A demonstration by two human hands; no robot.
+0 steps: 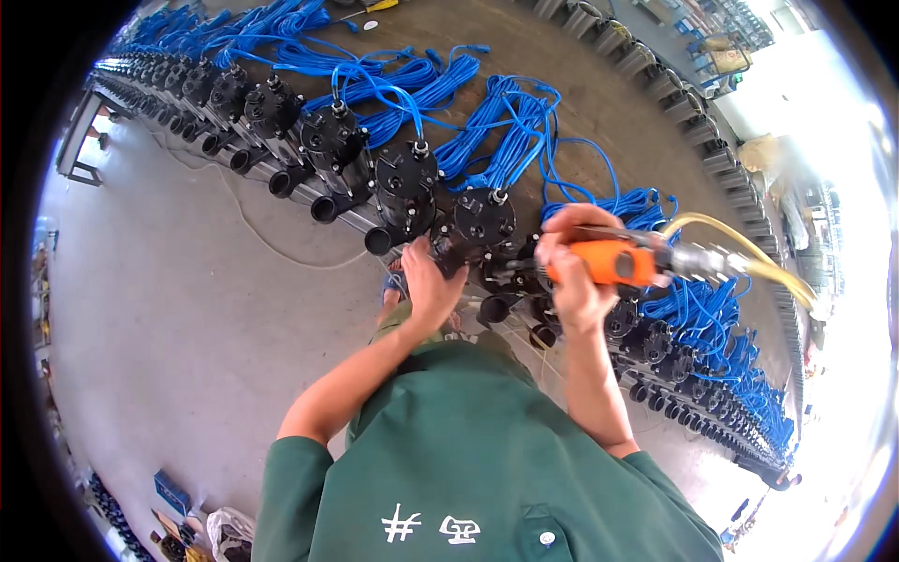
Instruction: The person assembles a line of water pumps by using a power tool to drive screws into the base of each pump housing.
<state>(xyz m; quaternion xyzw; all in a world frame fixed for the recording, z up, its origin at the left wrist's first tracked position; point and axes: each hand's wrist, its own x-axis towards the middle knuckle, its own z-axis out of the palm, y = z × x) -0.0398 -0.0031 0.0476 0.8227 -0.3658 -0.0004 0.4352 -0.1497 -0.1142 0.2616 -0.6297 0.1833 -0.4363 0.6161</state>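
My right hand (582, 298) is wrapped round an orange air screwdriver (618, 262), held roughly level with its bit end pointing left toward the pumps. A yellow hose (740, 251) trails off the tool's metal tail. My left hand (433, 288) grips the dark lower side of a black-topped pump (484, 217), thumb and fingers on either side. That pump stands upright in a long row. Beside it on the left is another black pump (407, 178) with a blue cable rising from its top. Motion blurs the tool's bit and tail, so I cannot tell whether the bit touches anything.
Coiled blue cables (501, 131) lie on the brown tabletop behind the pumps. Black outlets (378, 241) stick out toward me along the row. Metal cylinders (637, 61) line the table's far side. A thin pale cord (281, 253) crosses the grey floor at left.
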